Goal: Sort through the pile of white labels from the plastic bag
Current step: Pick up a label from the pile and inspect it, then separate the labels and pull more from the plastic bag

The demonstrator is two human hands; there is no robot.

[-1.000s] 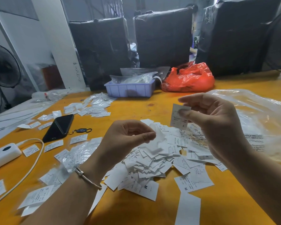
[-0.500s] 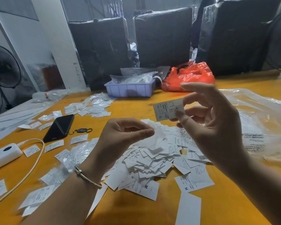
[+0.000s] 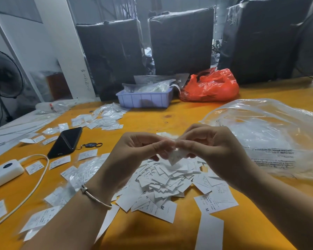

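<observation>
From the head view, I saw that the right hand had come down from mid-frame, where half a second before it held a label up alone, and now met the left hand at the frame's centre. Both hands pinched one small white label between curled fingertips, thumbs touching it; its print was blurred. They hung just above the pile of white labels on the yellow table. The clear plastic bag lay at right, unmoved, and the black phone stayed at left.
</observation>
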